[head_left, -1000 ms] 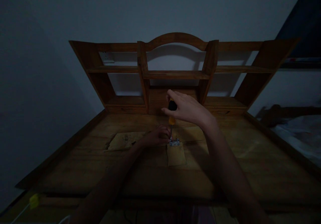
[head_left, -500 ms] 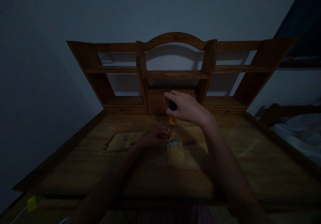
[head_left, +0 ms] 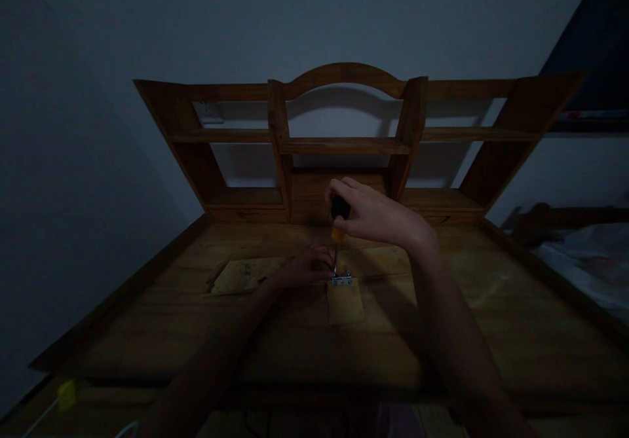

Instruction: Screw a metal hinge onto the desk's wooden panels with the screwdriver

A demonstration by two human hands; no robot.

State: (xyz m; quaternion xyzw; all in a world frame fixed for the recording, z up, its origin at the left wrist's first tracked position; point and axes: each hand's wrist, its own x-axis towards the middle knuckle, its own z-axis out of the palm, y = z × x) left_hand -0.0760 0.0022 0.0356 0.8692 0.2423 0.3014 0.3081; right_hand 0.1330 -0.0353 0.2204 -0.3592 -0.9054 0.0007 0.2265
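Observation:
My right hand (head_left: 376, 212) is wrapped round the handle of a screwdriver (head_left: 338, 234) with a black and yellow grip. Its steel shaft points almost straight down, and the tip meets the left end of a small metal hinge (head_left: 342, 280). The hinge sits at the top edge of a small pale wooden piece (head_left: 345, 304) on the desk. Beside the tip, my left hand (head_left: 310, 266) has thumb and fingers curled together at the hinge's left end. Whatever lies between those fingertips is too small and dark to make out.
The wooden desk top (head_left: 452, 333) has raised side edges. A pale board (head_left: 246, 275) lies left of my left hand. Along the back stands a wooden shelf unit (head_left: 344, 145) against the wall. A yellow object with a cord (head_left: 67, 395) is at lower left. The room is dim.
My right hand has turned slightly on the screwdriver handle, its wrist shifting a little to the right. The left hand and hinge stay in place.

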